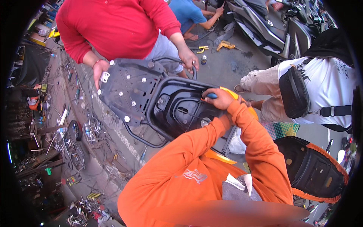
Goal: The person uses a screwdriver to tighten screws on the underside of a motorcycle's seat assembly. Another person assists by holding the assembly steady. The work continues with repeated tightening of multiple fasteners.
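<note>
While dark lettering shows on a white shirt (332,87) at right, we log a pale emblem (193,175) on the orange top (159,185). The black tub (166,118), contoured inside, sits mid-scene between yellow panels (222,157), right of a dark plate (138,92) with pale round fittings. We see the right hand's (222,100) fingers curled around a blue handle (211,95) over the tub. Left hand (226,119) mostly hidden under the right cuff; finger state, we can't tell. Far side, a person in red (117,30) holds the plate.
</note>
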Demonstrator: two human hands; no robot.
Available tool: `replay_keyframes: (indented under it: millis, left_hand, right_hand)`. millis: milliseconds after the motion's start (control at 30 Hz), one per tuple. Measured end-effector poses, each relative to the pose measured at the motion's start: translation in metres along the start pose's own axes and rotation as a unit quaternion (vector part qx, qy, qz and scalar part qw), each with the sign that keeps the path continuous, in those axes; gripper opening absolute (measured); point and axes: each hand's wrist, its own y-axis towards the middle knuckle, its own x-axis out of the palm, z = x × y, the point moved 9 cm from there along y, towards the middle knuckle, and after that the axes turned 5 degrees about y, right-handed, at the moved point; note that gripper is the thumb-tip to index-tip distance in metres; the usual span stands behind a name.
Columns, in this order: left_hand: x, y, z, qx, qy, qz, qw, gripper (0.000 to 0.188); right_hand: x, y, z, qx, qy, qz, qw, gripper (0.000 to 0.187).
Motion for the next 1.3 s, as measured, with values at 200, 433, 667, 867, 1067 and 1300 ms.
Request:
replay_keyframes:
  millis: [200,433,667,867,1067,1300]
  left_hand:
    - [0.006,0.008,-0.027,-0.028,-0.003,-0.012,1.000,0.030]
    - [0.003,0.011,-0.043,-0.046,-0.027,-0.023,0.998,0.022]
    - [-0.027,-0.060,-0.056,-0.187,-0.135,-0.051,0.972,0.016]
    - [-0.159,-0.206,0.085,-0.342,-0.013,0.039,0.939,0.024]
    - [-0.169,-0.202,0.113,-0.193,0.333,0.028,0.923,0.031]
    - [-0.130,-0.217,0.094,-0.051,0.399,0.031,0.915,0.031]
  right_hand:
    - [0.005,-0.004,0.000,0.003,-0.051,-0.080,0.995,0.016]
    - [0.001,0.002,0.011,0.018,-0.042,0.042,0.998,0.020]
    - [0.020,-0.024,0.049,0.235,0.167,0.188,0.939,0.025]
    - [0.074,-0.010,0.027,0.221,0.658,0.429,0.578,0.024]
    - [0.069,-0.015,0.021,0.211,0.629,0.456,0.593,0.016]
    - [0.059,-0.025,-0.019,0.197,0.563,0.277,0.753,0.025]
